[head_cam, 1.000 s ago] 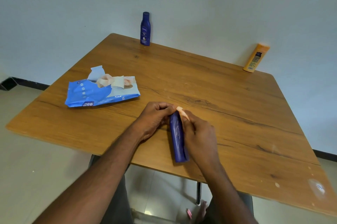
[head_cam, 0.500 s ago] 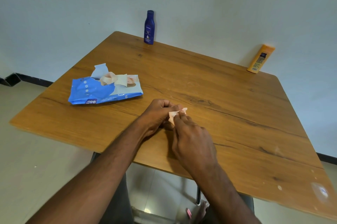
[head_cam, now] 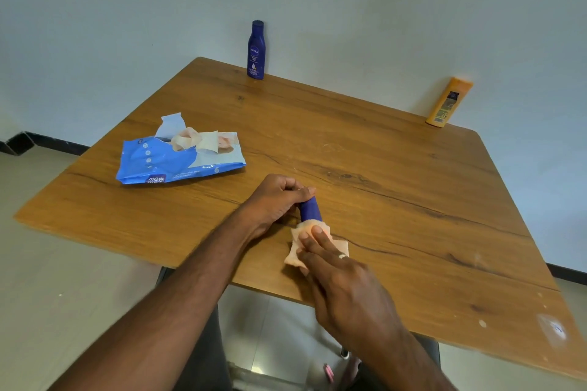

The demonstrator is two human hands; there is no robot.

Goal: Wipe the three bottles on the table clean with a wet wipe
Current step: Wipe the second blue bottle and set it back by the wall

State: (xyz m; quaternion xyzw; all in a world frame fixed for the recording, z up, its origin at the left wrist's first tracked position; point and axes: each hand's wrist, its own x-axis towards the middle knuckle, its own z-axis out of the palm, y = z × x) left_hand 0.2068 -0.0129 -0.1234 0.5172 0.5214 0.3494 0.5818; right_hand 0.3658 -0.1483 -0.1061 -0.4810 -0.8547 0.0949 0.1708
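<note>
A dark blue bottle (head_cam: 309, 209) lies on the wooden table (head_cam: 397, 200) near its front edge. My left hand (head_cam: 276, 198) grips its far end. My right hand (head_cam: 336, 276) presses a pale wet wipe (head_cam: 300, 252) onto the bottle's near part with straight fingers, hiding most of the bottle. A second blue bottle (head_cam: 256, 49) stands upright at the table's back edge. An orange bottle (head_cam: 448, 102) stands at the back right, leaning toward the wall.
A blue pack of wet wipes (head_cam: 178, 158) lies open at the left of the table, with a wipe sticking out of its flap. The wall runs close behind the table. The floor shows below the front edge.
My right hand has slid the wipe toward me along the bottle, from its far end to its near part. The bottle's blue far end shows again. My left hand keeps its hold.
</note>
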